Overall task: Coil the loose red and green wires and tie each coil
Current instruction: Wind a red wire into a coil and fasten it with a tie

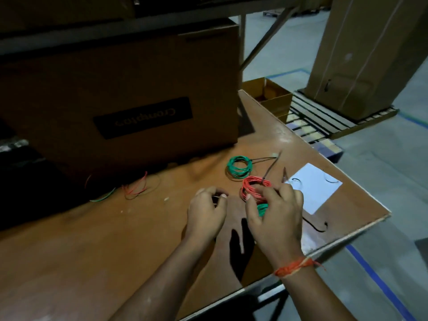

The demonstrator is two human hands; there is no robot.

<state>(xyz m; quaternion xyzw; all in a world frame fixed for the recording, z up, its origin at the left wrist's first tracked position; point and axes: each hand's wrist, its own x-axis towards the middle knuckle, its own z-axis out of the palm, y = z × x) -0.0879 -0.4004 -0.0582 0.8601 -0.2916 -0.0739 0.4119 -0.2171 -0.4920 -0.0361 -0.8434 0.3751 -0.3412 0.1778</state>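
On the brown wooden table, a round red wire coil with a dark tie was gripped by the right hand. The left hand was curled; its hold could not be told. A green coil lay flat behind.

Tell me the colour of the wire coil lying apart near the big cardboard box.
Green wire coil, clearest in the head view.

This looks like a warehouse or packing floor; a large brown cardboard carton with a dark printed label stands at the far side of a worn brown wooden worktable; far right, a tall strapped cardboard carton sits on a slatted wooden pallet; blue tape lines mark the grey concrete floor; a grey metal rack frame rises behind.
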